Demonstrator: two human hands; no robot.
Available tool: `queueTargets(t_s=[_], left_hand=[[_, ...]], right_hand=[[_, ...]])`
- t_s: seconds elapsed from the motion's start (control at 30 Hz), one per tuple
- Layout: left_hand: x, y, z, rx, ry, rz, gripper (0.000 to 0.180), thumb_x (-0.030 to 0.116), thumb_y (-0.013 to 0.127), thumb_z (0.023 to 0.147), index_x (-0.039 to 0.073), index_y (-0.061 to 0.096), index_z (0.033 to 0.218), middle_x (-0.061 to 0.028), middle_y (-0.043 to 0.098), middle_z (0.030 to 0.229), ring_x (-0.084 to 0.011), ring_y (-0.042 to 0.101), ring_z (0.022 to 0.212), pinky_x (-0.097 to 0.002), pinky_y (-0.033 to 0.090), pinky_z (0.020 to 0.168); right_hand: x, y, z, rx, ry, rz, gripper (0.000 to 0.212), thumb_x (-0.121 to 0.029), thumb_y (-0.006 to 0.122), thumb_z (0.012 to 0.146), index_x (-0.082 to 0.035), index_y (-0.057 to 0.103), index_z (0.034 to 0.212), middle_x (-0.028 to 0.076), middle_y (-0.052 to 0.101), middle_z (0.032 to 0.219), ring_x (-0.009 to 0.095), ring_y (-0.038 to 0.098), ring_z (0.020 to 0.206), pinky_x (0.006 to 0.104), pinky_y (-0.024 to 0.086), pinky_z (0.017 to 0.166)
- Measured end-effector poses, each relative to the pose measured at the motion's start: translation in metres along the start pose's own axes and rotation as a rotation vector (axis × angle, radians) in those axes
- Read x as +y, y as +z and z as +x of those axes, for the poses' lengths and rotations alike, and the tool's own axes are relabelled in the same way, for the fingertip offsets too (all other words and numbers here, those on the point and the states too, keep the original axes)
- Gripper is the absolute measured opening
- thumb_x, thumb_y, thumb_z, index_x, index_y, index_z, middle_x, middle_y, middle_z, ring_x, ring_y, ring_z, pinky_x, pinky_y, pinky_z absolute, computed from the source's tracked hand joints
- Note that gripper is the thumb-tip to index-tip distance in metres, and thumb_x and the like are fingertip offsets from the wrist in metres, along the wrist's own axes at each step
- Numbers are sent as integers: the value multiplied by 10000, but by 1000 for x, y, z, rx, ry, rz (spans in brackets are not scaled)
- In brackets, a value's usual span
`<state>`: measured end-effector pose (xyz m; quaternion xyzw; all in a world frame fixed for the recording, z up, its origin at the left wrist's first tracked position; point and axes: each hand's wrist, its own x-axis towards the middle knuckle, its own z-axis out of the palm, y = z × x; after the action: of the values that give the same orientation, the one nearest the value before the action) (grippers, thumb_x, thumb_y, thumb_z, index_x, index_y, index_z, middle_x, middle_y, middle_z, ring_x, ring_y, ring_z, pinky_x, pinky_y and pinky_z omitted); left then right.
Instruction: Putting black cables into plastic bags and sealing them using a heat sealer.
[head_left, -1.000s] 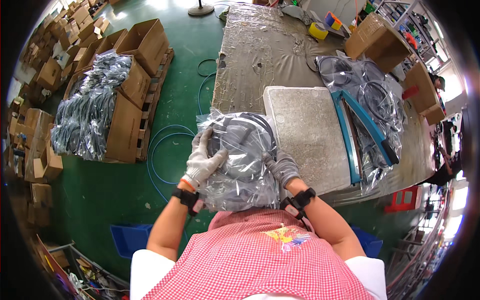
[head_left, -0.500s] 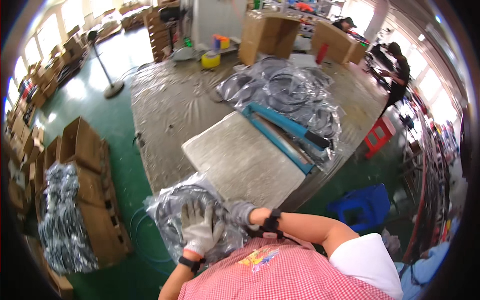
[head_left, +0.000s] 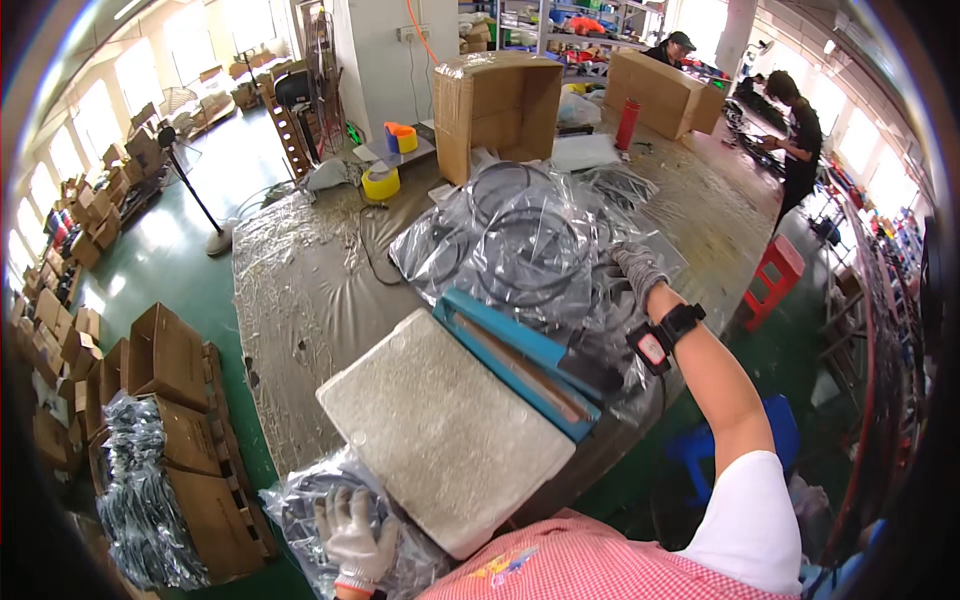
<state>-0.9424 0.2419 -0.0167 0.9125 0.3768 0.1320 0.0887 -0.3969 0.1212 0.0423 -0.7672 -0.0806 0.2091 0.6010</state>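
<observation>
My left hand (head_left: 355, 535), in a white knit glove, lies flat with fingers spread on a clear plastic bag (head_left: 300, 510) holding a dark coiled cable or hose. My right hand (head_left: 638, 272), gloved in grey, reaches over the right side of a pile of similar bagged coils (head_left: 530, 240). Its fingers stretch onto the plastic, and no bag is lifted. Between my hands sits a pale, flat-topped block (head_left: 450, 430). Along its far right edge lies a teal long-armed tool (head_left: 520, 355), like a bag sealer, with a black grip.
An open cardboard box (head_left: 500, 110), yellow tape roll (head_left: 380, 183) and red cylinder (head_left: 628, 125) stand farther back on the plastic-covered table (head_left: 300, 300). Left of it, stacked cartons (head_left: 190, 440) bear more bagged goods. A red stool (head_left: 775, 280) and blue stool (head_left: 700, 450) stand right. Two people work beyond.
My right hand has moved from beside the near bag, away and rightward, to the coil pile. My left hand remains on the near bag. The view has shifted.
</observation>
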Motion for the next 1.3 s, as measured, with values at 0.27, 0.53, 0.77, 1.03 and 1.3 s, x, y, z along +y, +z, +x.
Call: queueTargets(t_s=[0.27,0.53,0.77,1.03,1.3], left_hand=[[113,4,55,59,-60,71,360,262,655,687,69,604,987,-180,589,1012,-370,520,1053,-524,287,1017],[127,-14,46,141,-192,-66,194,176,650,719,85,653,890,-118,619,920,-296,591,871,-430,420,884],[150,5,48,134,253,-322,205,227,592,778,99,592,938,-66,602,983,-258,558,997,-413,391,968],[109,0,-7,-92,-123,-463,239,290,536,872,101,630,984,-101,602,934,-302,572,911,-414,485,763],[119,-91,69,403,15,-1014,504,203,611,841,116,428,1302,-130,581,1091,-253,587,997,-325,463,863]], right_hand=[[-30,9,195,-48,-395,-1251,635,-505,671,710,-42,595,1137,243,565,1166,342,545,1099,386,433,915],[-102,45,175,-166,-993,-48,123,-159,528,869,-46,552,910,42,557,766,117,506,660,298,423,590],[1,21,72,-518,-1403,-337,214,-251,577,853,-45,526,884,48,537,807,137,501,688,307,407,603],[-77,16,-32,-479,-1602,-463,235,-272,582,843,-48,513,867,61,527,791,174,503,686,331,406,612],[-158,12,-220,-336,-1900,-716,255,-299,581,829,-57,500,814,88,496,721,253,506,659,382,409,615]])
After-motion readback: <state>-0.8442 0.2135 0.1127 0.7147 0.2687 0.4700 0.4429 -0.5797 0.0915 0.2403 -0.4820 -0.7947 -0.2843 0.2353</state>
